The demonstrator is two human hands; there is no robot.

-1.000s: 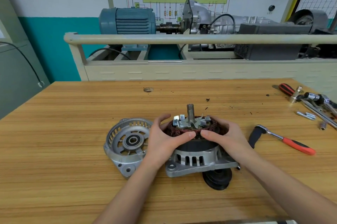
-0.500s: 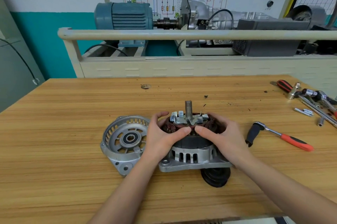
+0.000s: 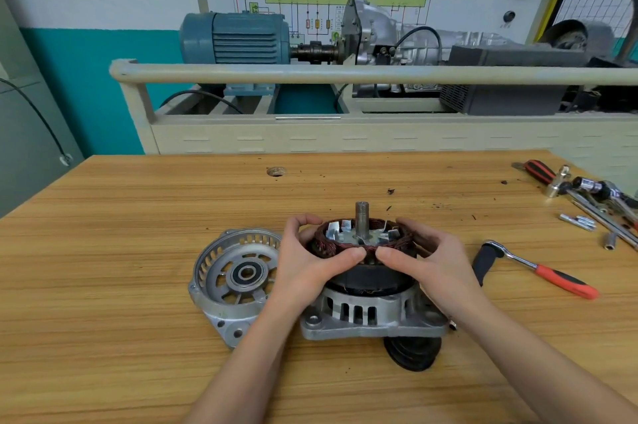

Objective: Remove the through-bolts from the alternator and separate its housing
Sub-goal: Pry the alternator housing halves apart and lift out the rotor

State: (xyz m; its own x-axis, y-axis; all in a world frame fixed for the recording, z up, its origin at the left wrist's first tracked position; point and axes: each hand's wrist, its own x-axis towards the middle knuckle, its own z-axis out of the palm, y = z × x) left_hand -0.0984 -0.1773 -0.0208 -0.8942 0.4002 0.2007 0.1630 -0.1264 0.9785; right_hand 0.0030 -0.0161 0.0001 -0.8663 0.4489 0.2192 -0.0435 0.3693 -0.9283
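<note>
The alternator body [image 3: 366, 316] stands near the front of the worktop [image 3: 103, 285], shaft up, its copper winding ring [image 3: 345, 244] exposed. Over the last second both thumbs have closed in until they nearly meet at the ring's near edge. The left hand [image 3: 310, 264] and right hand [image 3: 428, 261] each grip the ring, likely to lift it free. The removed end cover [image 3: 234, 282] lies just left, the ratchet [image 3: 538, 268] to the right.

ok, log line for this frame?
left hand + right hand: grip stator | end cover: off, beside | ratchet: idle
</note>
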